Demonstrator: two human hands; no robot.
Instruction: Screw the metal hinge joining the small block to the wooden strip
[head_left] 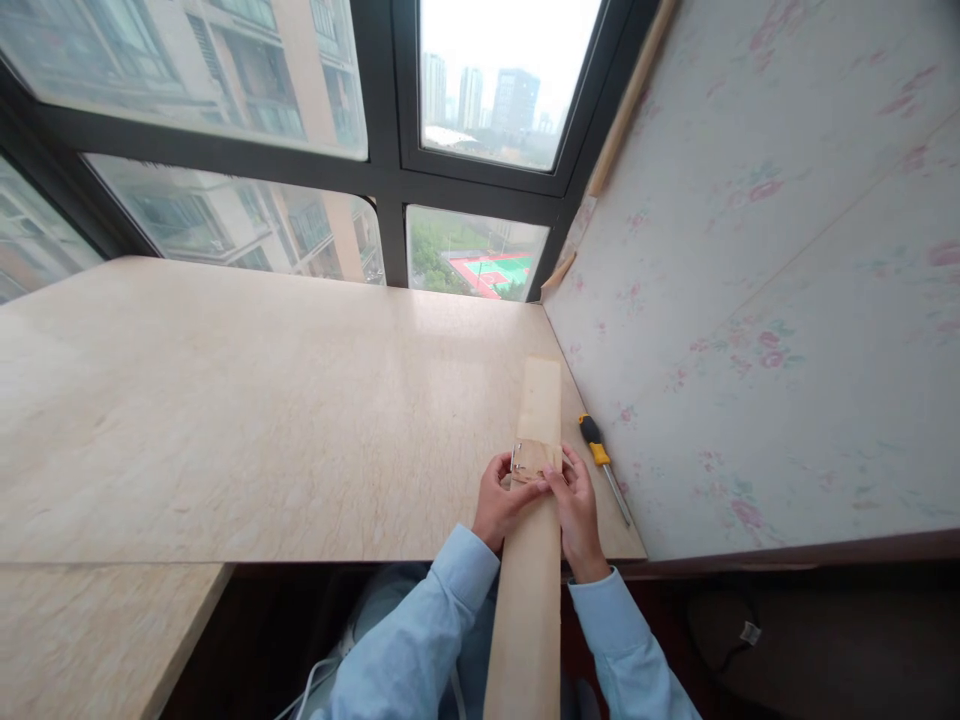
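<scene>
Plank (pixel 534 560) overhangs the countertop (pixel 262 420) edge, screwdriver (pixel 602 465) just beside, wall (pixel 750 330) near.

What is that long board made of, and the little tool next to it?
The long board looks like pale, unpainted wood: light tan, matte, with faint grain. Both hands, left hand and right hand, press a small darker wooden piece onto it. The screwdriver seems to have a yellow-and-black plastic or rubber handle and a shiny grey metal shaft.
</scene>
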